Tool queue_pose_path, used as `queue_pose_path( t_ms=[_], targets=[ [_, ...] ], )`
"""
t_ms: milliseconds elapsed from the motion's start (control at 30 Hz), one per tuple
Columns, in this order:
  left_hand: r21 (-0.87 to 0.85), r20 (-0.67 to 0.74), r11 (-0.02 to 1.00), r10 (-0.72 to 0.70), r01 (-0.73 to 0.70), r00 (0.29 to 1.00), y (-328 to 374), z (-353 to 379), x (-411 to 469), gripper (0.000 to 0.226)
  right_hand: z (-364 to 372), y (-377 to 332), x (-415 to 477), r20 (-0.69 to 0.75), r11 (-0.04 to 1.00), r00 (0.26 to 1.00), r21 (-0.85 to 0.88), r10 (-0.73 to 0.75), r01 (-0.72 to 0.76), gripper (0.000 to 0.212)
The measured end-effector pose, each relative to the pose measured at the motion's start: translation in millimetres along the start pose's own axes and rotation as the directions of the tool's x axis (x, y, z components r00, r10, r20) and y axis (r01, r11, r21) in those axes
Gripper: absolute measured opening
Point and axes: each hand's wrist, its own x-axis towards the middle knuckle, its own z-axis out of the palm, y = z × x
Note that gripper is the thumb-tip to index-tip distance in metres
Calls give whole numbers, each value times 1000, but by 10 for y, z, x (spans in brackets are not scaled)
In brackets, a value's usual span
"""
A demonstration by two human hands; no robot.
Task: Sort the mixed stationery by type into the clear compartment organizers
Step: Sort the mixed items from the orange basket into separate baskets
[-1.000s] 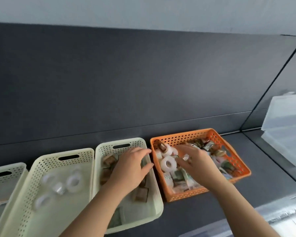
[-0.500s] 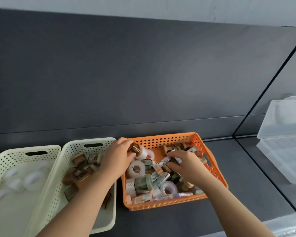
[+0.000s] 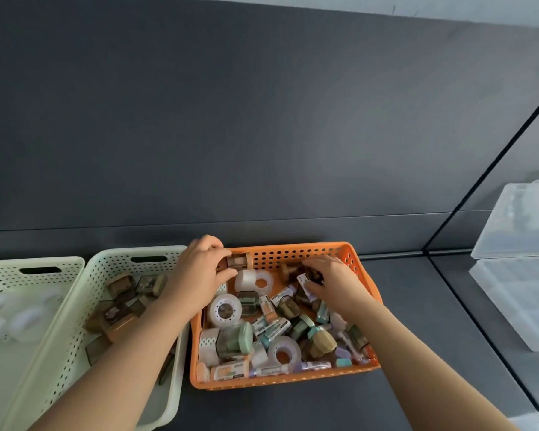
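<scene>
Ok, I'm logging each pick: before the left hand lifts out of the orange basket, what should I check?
1. Left hand grips a brown piece at the orange basket's back corner: ok.
2. Cream basket sits right beside it: ok.
3. That basket's sorted pieces are brown too: ok.
4. Right hand has a piece gripped: cannot tell; its fingers curl over the pile.
5. Far-left basket contents: cannot tell, blurred.
</scene>
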Motion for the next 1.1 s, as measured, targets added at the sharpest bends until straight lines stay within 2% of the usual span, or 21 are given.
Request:
queue_pose_path(
  t_ms=[200, 333, 533, 667, 767, 867, 967, 1100],
  targets=[
    [-103, 5, 991, -82, 82, 997, 24, -14, -140, 45, 95, -48, 217, 36, 993, 998, -106, -48, 51, 46],
    [-120, 25, 985, -118, 121, 993, -9, 11, -212, 46, 189, -119, 301, 28, 992, 999, -124, -26, 29, 43],
    [-197, 14, 970, -144, 144, 989, -11, -52, -290, 47, 206, -175, 293, -8, 999, 1000, 47, 7, -7, 34],
    [-293, -42, 941, -190, 170, 981, -28, -178, -419, 43, 70, -409, 209, -87, 984, 996, 177, 9, 7, 31],
    [-377, -52, 905, -233, 197, 971, -168, -300, -600, 39, -46, -713, 141, -126, 909, 992, 412, -11, 63, 21],
    [-440, -47, 861, -306, 255, 951, -464, -463, -817, 35, -27, -1125, 80, -107, 824, 992, 555, -65, 114, 18],
    [-477, -4, 827, -341, 298, 940, -790, -655, -1044, 47, 122, -1522, 29, -57, 802, 984, 572, -170, 172, 24],
    [-388, 61, 862, -330, 327, 942, -1179, -813, -1270, 46, 365, -1944, -48, 65, 894, 974, 412, -219, 174, 29]
  ],
)
